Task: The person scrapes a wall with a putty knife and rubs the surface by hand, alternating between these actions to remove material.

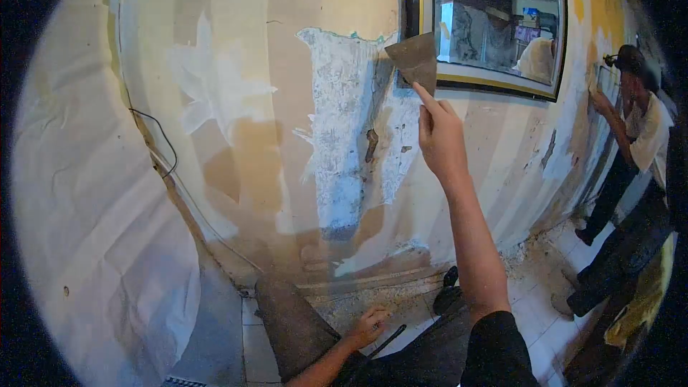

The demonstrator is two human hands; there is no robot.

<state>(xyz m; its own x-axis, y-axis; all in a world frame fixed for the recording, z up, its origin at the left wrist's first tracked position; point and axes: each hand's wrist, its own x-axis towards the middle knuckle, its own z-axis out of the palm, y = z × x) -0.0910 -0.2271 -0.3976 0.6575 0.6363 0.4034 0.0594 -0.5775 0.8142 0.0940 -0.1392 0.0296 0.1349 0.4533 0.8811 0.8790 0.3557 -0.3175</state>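
You hold the scraper (416, 57) up high in your right hand (441, 132), with the fingers wrapped tight on it and one finger pointing along the blade. The blade is in front of the low left corner of the big framed mirror (494, 93), just right of the top of the bare patch (337, 136) on the wall (287, 100). It's hard to tell if it touches anything. Your left hand (368, 326) hangs low near your legs, its fingers a bit bent, and I can't tell if they hold something. It looks like you are scraping off old paint. The next push likely needs the blade flat on the patch's ragged edge. The frame is in the way there, so go gently. A rough hole (371, 145) in the patch could catch the blade. Crumbs (412, 308) lie on the floor below, a black wire (168, 140) and white sheet (107, 208) are on the left, and another person (648, 122) works far right.
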